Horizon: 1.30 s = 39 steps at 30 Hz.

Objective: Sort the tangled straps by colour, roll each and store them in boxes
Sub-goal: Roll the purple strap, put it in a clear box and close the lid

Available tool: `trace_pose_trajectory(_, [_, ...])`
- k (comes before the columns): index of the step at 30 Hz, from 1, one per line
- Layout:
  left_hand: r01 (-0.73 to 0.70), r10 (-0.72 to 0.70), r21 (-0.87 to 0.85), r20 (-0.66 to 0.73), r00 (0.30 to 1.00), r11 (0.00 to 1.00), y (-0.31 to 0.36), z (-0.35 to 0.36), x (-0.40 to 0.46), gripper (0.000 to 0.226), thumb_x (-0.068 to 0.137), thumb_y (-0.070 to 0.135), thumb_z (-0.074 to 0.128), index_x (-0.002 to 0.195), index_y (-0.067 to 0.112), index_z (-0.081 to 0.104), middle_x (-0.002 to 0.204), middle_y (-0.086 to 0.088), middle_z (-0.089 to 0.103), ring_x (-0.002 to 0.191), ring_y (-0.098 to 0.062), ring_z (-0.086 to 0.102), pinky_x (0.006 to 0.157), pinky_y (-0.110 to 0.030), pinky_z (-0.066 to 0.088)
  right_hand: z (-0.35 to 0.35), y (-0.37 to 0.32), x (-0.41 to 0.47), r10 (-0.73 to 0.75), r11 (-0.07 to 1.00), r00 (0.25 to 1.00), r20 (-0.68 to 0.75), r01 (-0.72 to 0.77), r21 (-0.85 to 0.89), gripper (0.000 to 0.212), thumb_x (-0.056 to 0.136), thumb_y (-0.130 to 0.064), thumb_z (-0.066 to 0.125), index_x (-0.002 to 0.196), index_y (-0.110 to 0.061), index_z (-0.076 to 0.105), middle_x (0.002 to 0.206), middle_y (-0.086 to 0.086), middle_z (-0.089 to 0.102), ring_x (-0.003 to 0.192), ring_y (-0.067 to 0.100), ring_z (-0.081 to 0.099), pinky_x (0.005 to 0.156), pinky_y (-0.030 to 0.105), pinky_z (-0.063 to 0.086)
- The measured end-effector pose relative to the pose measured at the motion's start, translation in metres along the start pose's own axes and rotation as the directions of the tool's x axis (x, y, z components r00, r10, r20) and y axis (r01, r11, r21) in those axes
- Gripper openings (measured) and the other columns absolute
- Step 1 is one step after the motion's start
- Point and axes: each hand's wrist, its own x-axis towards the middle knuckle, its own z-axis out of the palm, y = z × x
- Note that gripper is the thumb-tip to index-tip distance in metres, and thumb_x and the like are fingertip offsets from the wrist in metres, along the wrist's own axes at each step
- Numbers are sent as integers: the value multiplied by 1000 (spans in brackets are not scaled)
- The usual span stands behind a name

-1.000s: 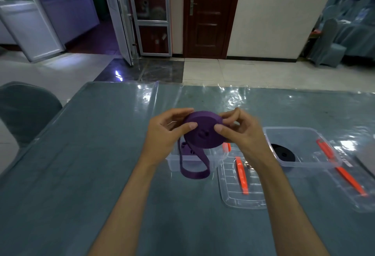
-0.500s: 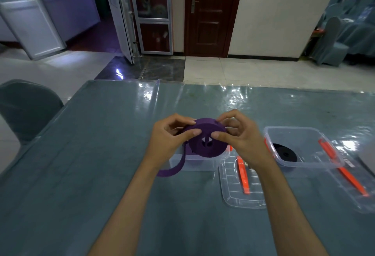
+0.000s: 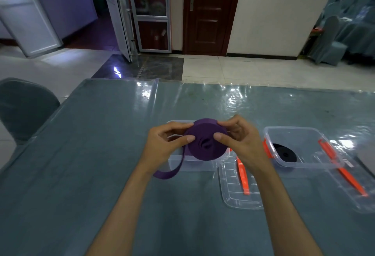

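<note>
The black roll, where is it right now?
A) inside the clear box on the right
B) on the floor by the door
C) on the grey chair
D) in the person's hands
A: the black roll lies inside the clear box on the right, while both hands hold the purple roll.

A table (image 3: 85, 174) fills the near view. Two hands meet above its middle, the left hand (image 3: 162, 148) and the right hand (image 3: 241, 144) holding a rolled strap (image 3: 205, 144) between them, over an open box (image 3: 194, 164). A loose tail (image 3: 172, 170) hangs to the left. Right of that box lies a lid (image 3: 233, 199); farther right sits a second box (image 3: 300, 148) with a roll (image 3: 284, 154) inside. A chair (image 3: 24, 109) stands far left.
</note>
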Motion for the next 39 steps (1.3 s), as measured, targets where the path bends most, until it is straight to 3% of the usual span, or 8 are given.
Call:
trace_pose_trajectory(4, [-19,21,24,-61,998,1000,1,3,2,24,71,0,89,89,11,76,95,-5,80,92,-23,77,86,-31,62,2,-2,2,94,995,994,57,-96,27,25,83,-7,78,94,-6,56,90,12,78,83,28,76,68,33,61])
trace_pose_trajectory(7, [30,-31,26,34,999,999,4,-1,2,31,73,5,87,101,13,78,104,-2,80,98,-18,76,87,-25,58,5,-5,4,35,999,999,-19,-34,38,27,87,-10,75,112,-13,65,98,18,79,89,33,78,73,40,63])
trace_pose_trajectory(10, [31,-42,95,109,993,995,7,-8,3,42,78,3,87,115,20,78,117,3,78,109,-20,74,96,-28,57,3,1,4,43,997,998,-41,-40,68,21,86,-13,76,101,-11,62,103,16,78,98,33,75,83,42,61])
trace_pose_trajectory(23, [52,-51,25,-38,998,998,-9,4,11,29,72,-3,89,97,7,76,102,-5,81,94,-23,77,82,-27,61,0,13,4,132,991,991,-8,-131,28,36,82,-12,81,104,-8,53,101,19,79,93,39,77,76,51,63])
trace_pose_trajectory(28, [94,-94,15,-12,996,995,-24,8,8,29,75,-3,87,98,5,72,104,-5,80,91,-23,78,78,-27,61,-10,16,7,148,988,988,45,-150,22,54,87,-10,76,136,-24,60,103,19,79,97,37,77,81,46,65])
trace_pose_trajectory(31, [105,-106,-30,-41,993,994,-28,8,4,35,72,2,88,102,15,76,101,0,80,92,-16,77,78,-22,59,-9,23,7,115,993,993,-33,-114,36,37,87,-16,75,123,-23,70,111,13,79,103,36,75,85,47,64])
trace_pose_trajectory(35, [82,-87,-51,-99,991,995,-29,6,7,30,71,4,90,97,7,77,102,-7,80,94,-23,78,80,-27,61,-15,31,10,314,941,939,144,-327,83,41,81,-9,79,112,-15,52,107,19,77,97,37,74,78,43,64])
trace_pose_trajectory(39, [120,-128,-59,-153,980,991,-40,13,2,21,76,4,87,93,4,76,98,-4,79,93,-27,77,81,-32,62,-10,34,8,320,940,943,89,-328,91,52,82,-10,80,127,-25,60,109,21,76,95,38,75,78,47,64])
